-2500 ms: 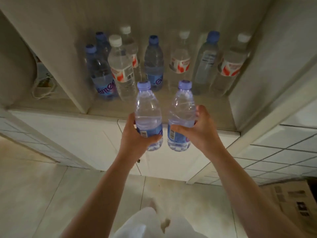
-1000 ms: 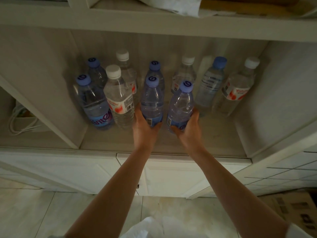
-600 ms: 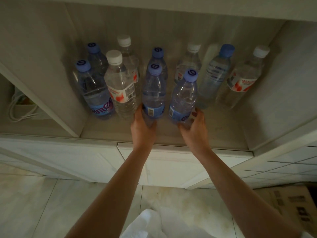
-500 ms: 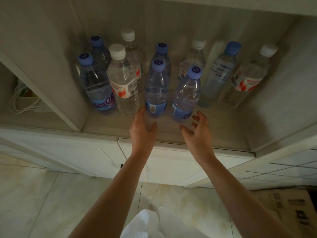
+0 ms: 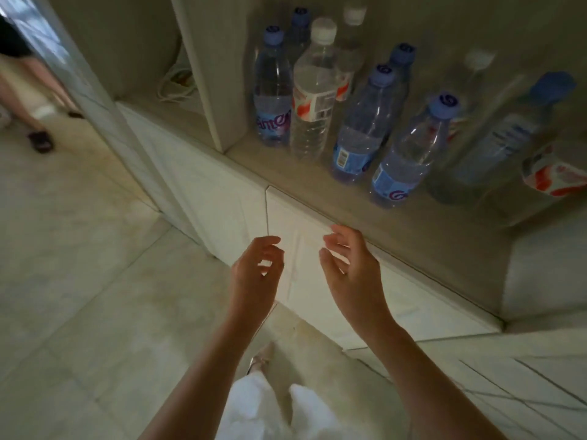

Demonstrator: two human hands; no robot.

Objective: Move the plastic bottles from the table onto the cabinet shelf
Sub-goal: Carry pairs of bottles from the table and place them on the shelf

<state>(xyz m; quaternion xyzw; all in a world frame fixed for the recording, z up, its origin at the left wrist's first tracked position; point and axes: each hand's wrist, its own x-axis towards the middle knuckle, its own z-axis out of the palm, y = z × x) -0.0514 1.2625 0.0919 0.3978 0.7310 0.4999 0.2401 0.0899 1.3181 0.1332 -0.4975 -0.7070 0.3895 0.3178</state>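
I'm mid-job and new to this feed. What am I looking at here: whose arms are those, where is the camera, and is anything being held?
There is no machine. One camera worn on a person's head looks down at their bare arms. The left hand and right hand hang loosely open in front of the white cabinet doors, holding nothing. On the cabinet shelf stand plastic bottles, upright; the two nearest have blue caps, one left of the other. Someone else's legs show at far left.
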